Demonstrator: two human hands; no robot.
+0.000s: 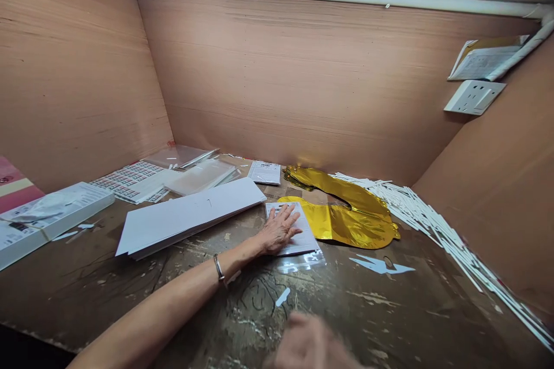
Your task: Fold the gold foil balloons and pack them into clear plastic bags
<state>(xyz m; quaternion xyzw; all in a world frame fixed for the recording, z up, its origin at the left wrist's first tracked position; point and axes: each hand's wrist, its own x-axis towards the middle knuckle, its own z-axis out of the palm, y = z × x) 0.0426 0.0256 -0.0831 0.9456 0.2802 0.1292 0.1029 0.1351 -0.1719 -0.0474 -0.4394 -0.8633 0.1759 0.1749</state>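
My left hand (281, 230), with a metal bracelet on its wrist, lies with fingers spread on a printed white sheet (306, 237) in a clear plastic bag (302, 262). Just right of the sheet lies a shiny gold foil piece (350, 225) with a curved shape. At the bottom of the view my right hand (314, 343) is smeared by motion, so its fingers and anything in them cannot be made out. A small white cut-out (283, 297) lies on the table between the hands.
Left of my left hand lies a stack of long white sheets (190, 216). Clear plastic sleeves (201, 176), sticker sheets (130, 179) and a white box (78, 207) are farther left. White sticks (433, 230) line the right wall. A light blue cut-out (381, 265) lies below the foil.
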